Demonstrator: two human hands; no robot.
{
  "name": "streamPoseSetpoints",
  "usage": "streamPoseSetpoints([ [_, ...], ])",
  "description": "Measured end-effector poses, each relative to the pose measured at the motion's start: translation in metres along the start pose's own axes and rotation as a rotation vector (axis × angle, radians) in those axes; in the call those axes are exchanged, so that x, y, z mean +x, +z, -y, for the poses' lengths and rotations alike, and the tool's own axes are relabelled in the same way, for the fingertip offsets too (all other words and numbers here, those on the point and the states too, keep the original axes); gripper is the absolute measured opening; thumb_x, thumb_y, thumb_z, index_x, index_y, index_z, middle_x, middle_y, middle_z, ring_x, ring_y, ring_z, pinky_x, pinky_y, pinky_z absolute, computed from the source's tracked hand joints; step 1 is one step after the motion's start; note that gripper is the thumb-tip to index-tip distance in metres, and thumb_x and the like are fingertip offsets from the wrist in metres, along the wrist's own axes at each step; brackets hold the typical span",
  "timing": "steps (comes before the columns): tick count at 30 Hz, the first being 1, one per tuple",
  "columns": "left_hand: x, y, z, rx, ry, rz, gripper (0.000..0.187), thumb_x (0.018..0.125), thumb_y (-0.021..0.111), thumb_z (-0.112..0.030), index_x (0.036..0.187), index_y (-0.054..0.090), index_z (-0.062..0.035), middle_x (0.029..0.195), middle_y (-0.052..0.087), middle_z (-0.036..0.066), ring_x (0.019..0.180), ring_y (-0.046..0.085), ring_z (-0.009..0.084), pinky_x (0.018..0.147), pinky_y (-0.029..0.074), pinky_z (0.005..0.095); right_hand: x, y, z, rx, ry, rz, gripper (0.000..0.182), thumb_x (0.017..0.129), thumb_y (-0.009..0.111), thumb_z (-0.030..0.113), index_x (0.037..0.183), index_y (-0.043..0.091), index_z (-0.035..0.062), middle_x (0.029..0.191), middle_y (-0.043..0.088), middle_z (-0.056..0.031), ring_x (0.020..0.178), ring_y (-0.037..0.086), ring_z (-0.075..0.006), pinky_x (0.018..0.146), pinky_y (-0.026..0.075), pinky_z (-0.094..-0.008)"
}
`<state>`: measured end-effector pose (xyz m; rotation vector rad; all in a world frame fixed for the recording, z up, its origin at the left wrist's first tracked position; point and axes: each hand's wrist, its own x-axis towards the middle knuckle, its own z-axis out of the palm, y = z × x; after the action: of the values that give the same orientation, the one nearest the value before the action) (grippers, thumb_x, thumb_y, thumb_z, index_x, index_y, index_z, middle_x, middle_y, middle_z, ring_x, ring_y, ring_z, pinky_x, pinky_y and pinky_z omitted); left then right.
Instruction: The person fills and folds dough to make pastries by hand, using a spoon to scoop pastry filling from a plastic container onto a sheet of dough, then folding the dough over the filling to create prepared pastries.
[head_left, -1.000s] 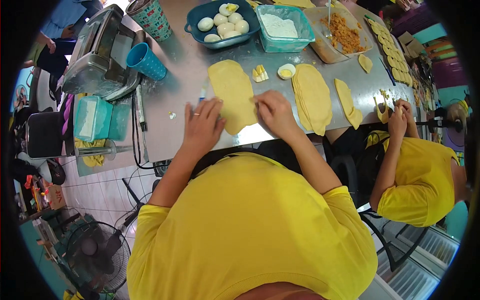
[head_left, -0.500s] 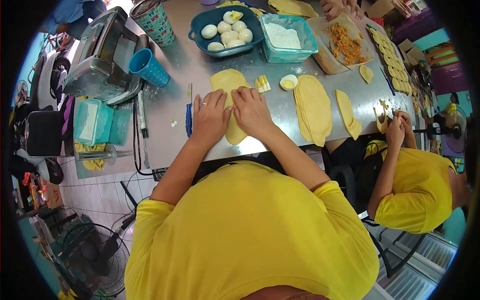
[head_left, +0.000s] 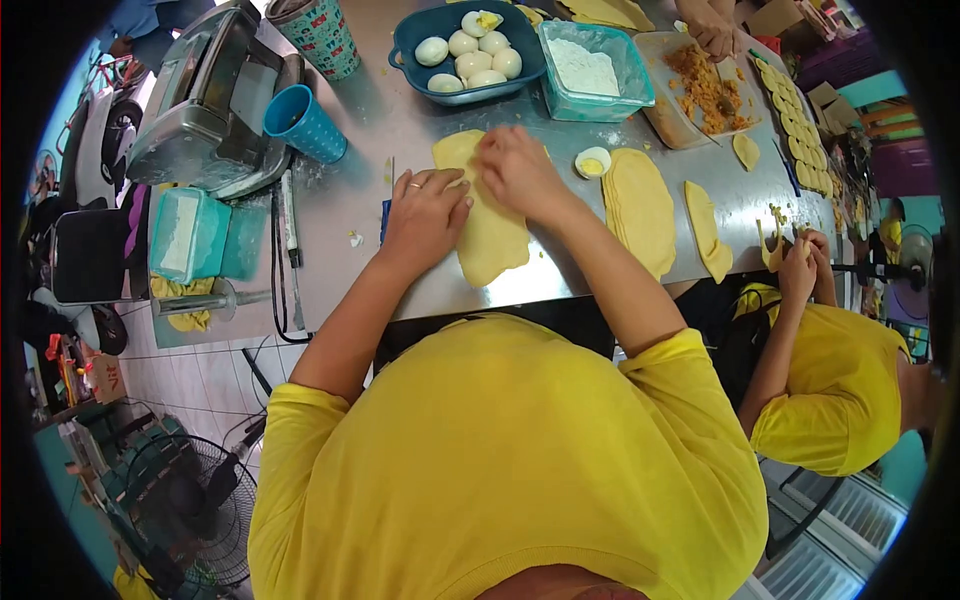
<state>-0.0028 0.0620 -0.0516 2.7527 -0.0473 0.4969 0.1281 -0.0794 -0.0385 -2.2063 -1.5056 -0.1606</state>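
A pale yellow sheet of dough [head_left: 495,245] lies flat on the metal table in front of me. My left hand [head_left: 425,218] rests at its left edge, palm down, with the fingers reaching over the dough and the thumb beside them. Over the upper right of the sheet is my right hand [head_left: 522,172]. Its fingers are bent and somewhat apart, and nothing held shows in them. A halved boiled egg [head_left: 593,162] sits to the right of this hand. Beyond my left hand, a blue-handled knife [head_left: 385,218] is partly covered.
Stacked dough sheets [head_left: 640,215] and a folded piece [head_left: 707,230] lie right. Behind stand a bowl [head_left: 400,75] of eggs, a flour tub [head_left: 600,112], a filling container [head_left: 665,125], a blue cup [head_left: 305,123]. A co-worker's hands [head_left: 805,262] work at right; another hand [head_left: 710,30] is at the filling.
My right hand has lifted and shifted up and right, fingers more bent. My left hand has drawn to the dough's left edge, baring more dough. The cut egg pieces are now hidden behind my right hand.
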Motion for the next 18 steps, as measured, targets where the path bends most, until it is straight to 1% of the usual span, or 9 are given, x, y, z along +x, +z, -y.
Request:
streamPoseSetpoints([
  [3, 0.011, -0.005, 0.006, -0.144, -0.047, -0.112, 0.029, 0.082, 0.059, -0.012, 0.109, 0.06, -0.0034, 0.113, 0.059, 0.012, 0.099, 0.055, 0.0319, 0.093, 0.039, 0.0418, 0.03, 0.016, -0.02, 0.093, 0.106, -0.002, 0.017, 0.076, 0.059, 0.013, 0.088, 0.065, 0.0025, 0.103, 0.059, -0.0127, 0.095, 0.054, -0.031, 0.08, 0.045, -0.0437],
  [6, 0.023, -0.005, 0.017, -0.133, -0.128, -0.166, 0.03, 0.081, 0.059, -0.011, 0.11, 0.058, -0.0022, 0.111, 0.058, 0.013, 0.098, 0.056, 0.0326, 0.089, 0.042, 0.04, 0.041, 0.03, -0.026, -0.1, 0.185, -0.053, 0.014, 0.075, 0.06, 0.013, 0.083, 0.065, 0.0024, 0.1, 0.06, -0.0167, 0.093, 0.057, -0.0359, 0.081, 0.047, -0.0439],
  [8, 0.032, -0.002, 0.027, -0.093, -0.166, -0.154, 0.033, 0.081, 0.06, -0.012, 0.111, 0.057, -0.0019, 0.112, 0.058, 0.013, 0.099, 0.055, 0.0329, 0.089, 0.042, 0.0402, 0.051, 0.021, -0.024, 0.021, 0.296, 0.202, 0.014, 0.075, 0.059, 0.011, 0.084, 0.065, 0.0012, 0.099, 0.061, -0.0192, 0.096, 0.057, -0.0381, 0.083, 0.046, -0.0444],
  [9, 0.036, -0.001, 0.029, -0.078, -0.161, -0.135, 0.036, 0.08, 0.061, -0.014, 0.113, 0.056, -0.0013, 0.112, 0.058, 0.014, 0.101, 0.055, 0.0333, 0.089, 0.042, 0.0408, 0.053, 0.015, -0.023, 0.02, 0.293, 0.2, 0.014, 0.075, 0.059, 0.011, 0.084, 0.065, 0.0012, 0.099, 0.061, -0.0192, 0.096, 0.057, -0.0381, 0.083, 0.046, -0.0444],
  [12, 0.046, 0.006, 0.036, -0.085, -0.117, -0.129, 0.041, 0.081, 0.063, -0.018, 0.116, 0.054, -0.0002, 0.11, 0.059, 0.013, 0.1, 0.057, 0.0303, 0.087, 0.044, 0.0394, 0.054, -0.005, -0.026, 0.138, 0.279, 0.249, 0.015, 0.074, 0.061, 0.008, 0.086, 0.063, -0.0009, 0.092, 0.062, -0.0179, 0.085, 0.061, -0.0329, 0.078, 0.048, -0.0393],
  [14, 0.049, 0.005, 0.04, -0.11, -0.082, -0.143, 0.043, 0.081, 0.065, -0.021, 0.117, 0.053, 0.0004, 0.107, 0.06, 0.012, 0.097, 0.058, 0.0268, 0.085, 0.045, 0.0373, 0.05, -0.018, -0.027, 0.703, 0.423, 0.338, 0.013, 0.078, 0.065, 0.009, 0.086, 0.06, -0.0002, 0.081, 0.062, -0.0068, 0.075, 0.059, -0.0158, 0.07, 0.046, -0.0275],
  [16, 0.056, -0.017, 0.034, -0.898, -0.534, 0.362, 0.04, 0.083, 0.068, -0.02, 0.114, 0.052, 0.0004, 0.097, 0.061, 0.007, 0.088, 0.059, 0.0167, 0.079, 0.047, 0.0293, 0.041, -0.029, -0.023, 0.866, 0.443, 0.323, 0.012, 0.078, 0.066, 0.009, 0.085, 0.06, 0.0007, 0.079, 0.061, -0.0036, 0.074, 0.056, -0.011, 0.068, 0.045, -0.0241],
  [17, 0.057, -0.025, 0.029, -0.898, -0.531, 0.366, 0.04, 0.083, 0.068, -0.02, 0.114, 0.052, 0.0004, 0.097, 0.061, 0.007, 0.088, 0.059, 0.0167, 0.079, 0.047, 0.0293, 0.036, -0.036, -0.019, 1.029, 0.456, 0.306, 0.011, 0.079, 0.067, 0.008, 0.085, 0.06, 0.0016, 0.077, 0.059, -0.0003, 0.074, 0.054, -0.0061, 0.066, 0.043, -0.0208],
  [18, 0.055, -0.032, 0.022, -1.052, -0.53, 0.305, 0.032, 0.084, 0.067, -0.016, 0.109, 0.054, -0.0016, 0.094, 0.06, 0.004, 0.086, 0.056, 0.0124, 0.077, 0.045, 0.0246, 0.033, -0.044, -0.013, 1.028, 0.456, 0.304, 0.011, 0.079, 0.067, 0.008, 0.085, 0.06, 0.0016, 0.077, 0.059, -0.0003, 0.074, 0.054, -0.0061, 0.066, 0.043, -0.0208],
])
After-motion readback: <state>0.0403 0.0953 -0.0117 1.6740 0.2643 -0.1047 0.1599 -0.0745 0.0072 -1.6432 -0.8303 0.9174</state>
